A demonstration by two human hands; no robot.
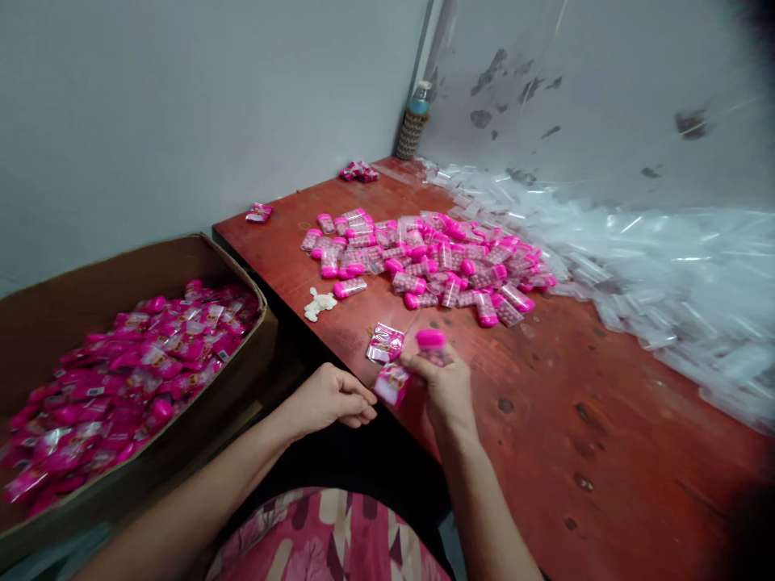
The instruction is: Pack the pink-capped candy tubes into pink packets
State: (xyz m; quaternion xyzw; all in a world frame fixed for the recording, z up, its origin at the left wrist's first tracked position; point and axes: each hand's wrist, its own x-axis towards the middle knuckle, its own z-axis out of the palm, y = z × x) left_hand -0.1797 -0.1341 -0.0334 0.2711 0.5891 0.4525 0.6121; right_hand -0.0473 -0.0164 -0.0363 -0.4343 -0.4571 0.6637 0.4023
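Observation:
My right hand point(446, 387) is closed around a small clear bottle with a bright pink cap point(431, 340), blurred a little by motion. A pink and white printed wrapper point(392, 384) hangs at the thumb side of that hand, over the table's near edge. My left hand point(339, 397) is just left of this wrapper, its fingers curled together; whether anything is between them is hidden. Just beyond the hands lies a small stack of printed wrappers point(385, 343). Farther back is a heap of pink-capped bottles filled with small pink balls point(424, 257).
A cardboard box point(242, 278) full of pink wrapped bottles point(145, 363) stands at the left. Clear plastic tubes point(654, 266) pile along the right of the red table point(545, 428). A drink bottle point(412, 129) stands in the far corner. A crumpled white lump point(319, 303) lies near the edge.

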